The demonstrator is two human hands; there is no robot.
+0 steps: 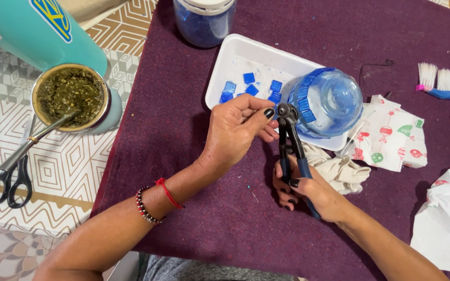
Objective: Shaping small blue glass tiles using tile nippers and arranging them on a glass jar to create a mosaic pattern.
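Note:
My right hand [308, 192] grips the blue handles of black tile nippers [290, 140], whose jaws point up toward the tray. My left hand [235, 130] pinches something small right at the jaws; the piece itself is hidden by my fingers. Just behind stands a white tray [235, 52] holding several blue square tile pieces [249, 78]. A clear blue plastic jar [329, 101] lies on its side on the tray's right end.
Purple cloth [183, 156] covers the table. A blue-filled jar [204, 21] stands at the back. At left are a metal cup of green herb with a straw [71, 96], a teal flask [37, 31] and scissors [9, 179]. Printed paper [391, 138], a rag [339, 171], a brush [441, 86] and white plastic [446, 224] lie right.

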